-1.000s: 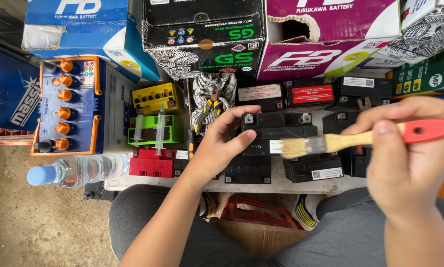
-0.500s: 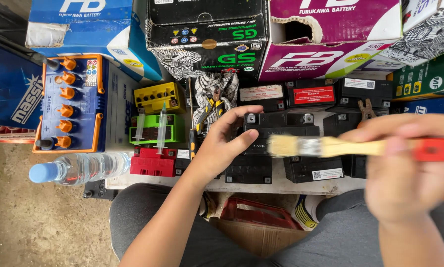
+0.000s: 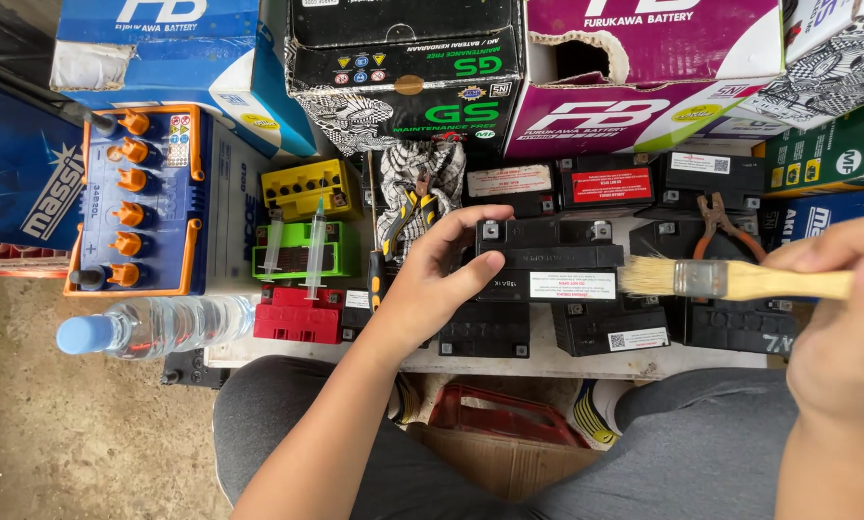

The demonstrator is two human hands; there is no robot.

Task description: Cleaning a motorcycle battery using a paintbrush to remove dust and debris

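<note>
Gripping the black battery [image 3: 547, 260] with your left hand [image 3: 432, 279], your right hand [image 3: 841, 327] clasps a paintbrush [image 3: 730, 280]; cardboard boxes [image 3: 403, 67] beyond, shelf [image 3: 547, 361] beneath.

left hand [image 3: 430, 279] reaches forward, fingers curled in a grip; right hand [image 3: 841, 327] raised, fingers pinched closed.

Black batteries [image 3: 509, 332] packed tight, cartons [image 3: 403, 72] walling behind, gaps seemingly none
</note>
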